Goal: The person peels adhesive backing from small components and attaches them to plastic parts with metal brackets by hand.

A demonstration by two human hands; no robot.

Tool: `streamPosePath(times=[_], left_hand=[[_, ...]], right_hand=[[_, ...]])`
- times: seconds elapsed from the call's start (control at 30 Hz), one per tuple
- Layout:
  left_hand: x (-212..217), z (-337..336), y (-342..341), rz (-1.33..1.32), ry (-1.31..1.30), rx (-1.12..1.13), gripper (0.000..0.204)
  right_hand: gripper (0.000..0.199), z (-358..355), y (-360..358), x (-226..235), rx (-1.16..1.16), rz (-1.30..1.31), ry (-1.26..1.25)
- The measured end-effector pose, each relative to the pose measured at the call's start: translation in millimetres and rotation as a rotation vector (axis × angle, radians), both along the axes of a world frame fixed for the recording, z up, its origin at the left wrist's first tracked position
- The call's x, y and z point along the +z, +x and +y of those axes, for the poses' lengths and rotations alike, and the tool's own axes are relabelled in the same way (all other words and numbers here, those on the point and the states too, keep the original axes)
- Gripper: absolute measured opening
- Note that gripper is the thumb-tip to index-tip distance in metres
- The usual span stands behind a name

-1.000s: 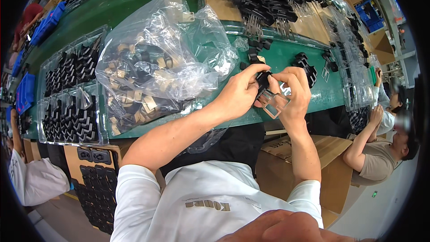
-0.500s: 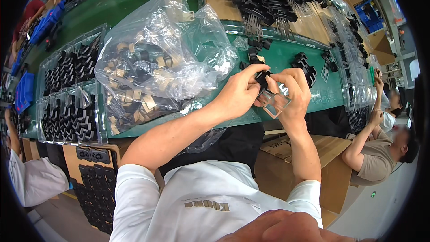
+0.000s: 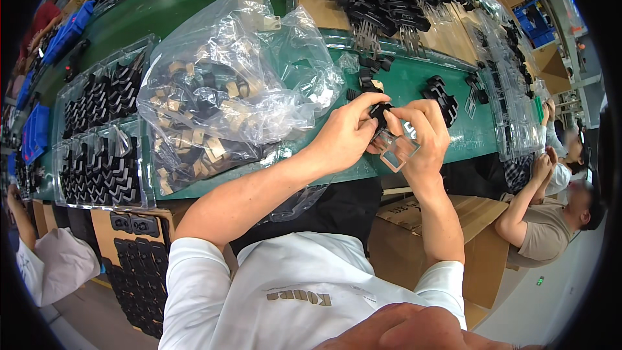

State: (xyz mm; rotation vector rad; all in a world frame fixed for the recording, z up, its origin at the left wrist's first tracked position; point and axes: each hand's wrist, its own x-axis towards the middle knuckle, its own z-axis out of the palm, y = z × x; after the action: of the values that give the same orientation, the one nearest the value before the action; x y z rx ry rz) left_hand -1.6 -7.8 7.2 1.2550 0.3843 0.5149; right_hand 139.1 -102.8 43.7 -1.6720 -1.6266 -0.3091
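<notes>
Above the near edge of the green table, my left hand (image 3: 350, 131) and my right hand (image 3: 424, 135) meet, fingers closed. Between their fingertips is a small black part (image 3: 381, 111), which both pinch. From it hangs a rectangular metal frame (image 3: 400, 153) with an open middle, below my fingers and against my right hand. How the frame joins the black part is hidden by my fingers. Just beyond my hands lie several loose black pieces (image 3: 367, 81). Right of my right hand is a small group of black curved parts (image 3: 442, 98).
A clear plastic bag (image 3: 220, 91) of black and beige pieces lies to the left. Beyond it stand clear trays (image 3: 103, 162) of black parts. Black parts with metal prongs (image 3: 382, 0) are heaped at the back. A cardboard box (image 3: 440, 246) stands right of my lap; co-workers sit at both sides.
My hands and the part they hold stay almost still. At the right, a co-worker's hands have shifted a little; the person at the far left has moved slightly.
</notes>
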Motion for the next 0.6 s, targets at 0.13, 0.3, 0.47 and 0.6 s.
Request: streamPosePath(times=[0.13, 0.3, 0.47, 0.6], left_hand=[[-2.0, 0.3, 0.6, -0.003, -0.004, 0.008, 0.047], [-2.8, 0.3, 1.0, -0.015, -0.015, 0.009, 0.047], [-2.9, -0.3, 0.5, -0.029, -0.038, 0.004, 0.046], [-5.9, -0.1, 1.4, -0.013, -0.025, 0.024, 0.045]], right_hand=[[0.025, 0.3, 1.1, -1.9, 0.002, -0.003, -0.005], [0.025, 1.1, -0.3, -1.7, -0.001, -0.06, 0.005], [0.034, -1.0, 0.9, -4.4, 0.009, -0.169, 0.006], [0.037, -2.4, -3.2, -0.2, 0.007, -0.191, -0.022]])
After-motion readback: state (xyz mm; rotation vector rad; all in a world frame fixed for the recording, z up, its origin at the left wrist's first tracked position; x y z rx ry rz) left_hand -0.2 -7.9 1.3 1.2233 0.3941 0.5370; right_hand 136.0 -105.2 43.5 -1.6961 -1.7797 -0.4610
